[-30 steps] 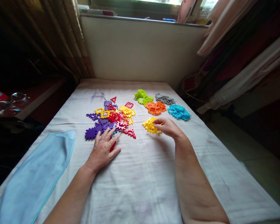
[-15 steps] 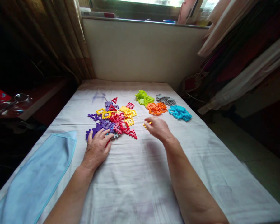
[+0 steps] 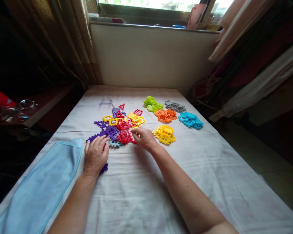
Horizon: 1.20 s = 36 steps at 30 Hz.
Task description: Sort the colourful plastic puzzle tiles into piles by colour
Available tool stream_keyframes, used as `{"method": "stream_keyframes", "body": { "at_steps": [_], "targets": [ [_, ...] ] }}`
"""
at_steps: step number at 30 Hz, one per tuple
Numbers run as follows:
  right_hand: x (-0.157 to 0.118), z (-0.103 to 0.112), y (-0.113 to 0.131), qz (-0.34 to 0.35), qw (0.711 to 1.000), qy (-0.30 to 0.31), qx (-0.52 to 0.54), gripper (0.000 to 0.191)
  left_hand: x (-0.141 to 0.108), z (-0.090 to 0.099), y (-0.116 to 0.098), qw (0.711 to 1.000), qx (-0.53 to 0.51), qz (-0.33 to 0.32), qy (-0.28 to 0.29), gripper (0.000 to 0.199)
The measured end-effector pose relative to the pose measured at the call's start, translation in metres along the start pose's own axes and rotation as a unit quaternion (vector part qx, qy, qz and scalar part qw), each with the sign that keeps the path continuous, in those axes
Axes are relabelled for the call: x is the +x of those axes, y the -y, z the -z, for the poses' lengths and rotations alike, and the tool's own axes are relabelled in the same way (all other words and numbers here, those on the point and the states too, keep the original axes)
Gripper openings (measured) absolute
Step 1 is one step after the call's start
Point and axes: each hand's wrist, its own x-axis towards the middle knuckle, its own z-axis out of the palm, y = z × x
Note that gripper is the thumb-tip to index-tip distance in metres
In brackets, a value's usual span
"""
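A mixed pile of toothed plastic building pieces lies on the cloth, with purple pieces [image 3: 111, 132], red pieces [image 3: 124, 137] and yellow pieces [image 3: 136, 119] jumbled together. My left hand [image 3: 95, 156] rests over the pile's near left side, fingers stretched out. Bits of red and purple show under and beside it. At the pile's right edge is my right hand [image 3: 145, 138], its fingers loosely bent and apart, close to the red pieces; no piece shows in it. A separate yellow heap [image 3: 166, 135] lies just right of that hand.
Farther back sit single-colour heaps: lime green [image 3: 151, 104], orange [image 3: 166, 115], grey [image 3: 175, 106] and blue [image 3: 190, 120]. A light blue cloth [image 3: 46, 182] covers the table's left side. Glasses [image 3: 26, 104] lie on a dark surface at left. A wall and window sill bound the far end.
My right hand has moved left from the yellow heap to the mixed pile, uncovering that heap; the yellow piece at its fingers no longer shows there. My left hand has shifted slightly left and nearer.
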Motion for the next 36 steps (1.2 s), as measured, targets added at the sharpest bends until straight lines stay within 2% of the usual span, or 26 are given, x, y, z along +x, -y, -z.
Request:
{"method": "stream_keyframes", "body": {
  "at_steps": [2,4,6,9,13,17,21,23,25,27,30,33,36],
  "targets": [
    [0.01,0.006,-0.014,-0.073,0.996,-0.039,-0.035,0.025,0.001,0.0,0.004,1.0,-0.006,0.001,-0.004,0.027],
    [0.018,0.009,-0.024,-0.11,0.991,-0.038,-0.066,0.029,0.002,-0.001,0.009,1.0,-0.015,0.008,-0.011,0.027],
    [0.021,0.009,-0.028,-0.113,0.99,-0.001,-0.083,0.036,0.003,-0.001,0.016,0.999,-0.024,0.016,-0.019,0.029],
    [0.02,0.007,-0.021,-0.123,0.987,0.044,-0.098,0.041,0.006,-0.003,0.025,0.998,-0.036,0.032,-0.031,0.032],
    [0.018,0.001,-0.006,-0.146,0.981,0.029,-0.125,0.041,0.007,-0.007,0.03,0.997,-0.053,0.036,-0.039,0.034],
    [0.018,-0.005,0.0,-0.141,0.98,0.011,-0.139,0.037,0.006,-0.009,0.031,0.997,-0.054,0.032,-0.045,0.035],
    [0.013,0.007,-0.005,-0.13,0.983,0.04,-0.121,0.038,0.006,-0.009,0.032,0.997,-0.054,0.03,-0.046,0.034],
    [0.008,0.026,-0.014,-0.138,0.984,0.05,-0.102,0.041,0.006,-0.01,0.034,0.997,-0.055,0.031,-0.042,0.034],
    [0.001,0.051,-0.029,-0.163,0.982,0.033,-0.091,0.045,0.006,-0.011,0.035,0.997,-0.053,0.034,-0.037,0.035],
    [-0.008,0.077,-0.048,-0.206,0.975,0.001,-0.086,0.046,0.005,-0.012,0.036,0.997,-0.051,0.036,-0.035,0.035],
    [-0.022,0.105,-0.081,-0.276,0.958,0.01,-0.083,0.047,0.005,-0.012,0.035,0.998,-0.052,0.033,-0.032,0.035],
    [-0.035,0.114,-0.11,-0.326,0.942,0.04,-0.074,0.044,0.006,-0.011,0.034,0.998,-0.053,0.031,-0.026,0.034],
    [-0.04,0.109,-0.128,-0.351,0.933,0.068,-0.047,0.043,0.006,-0.011,0.034,0.998,-0.055,0.032,-0.02,0.034]
  ]
}}
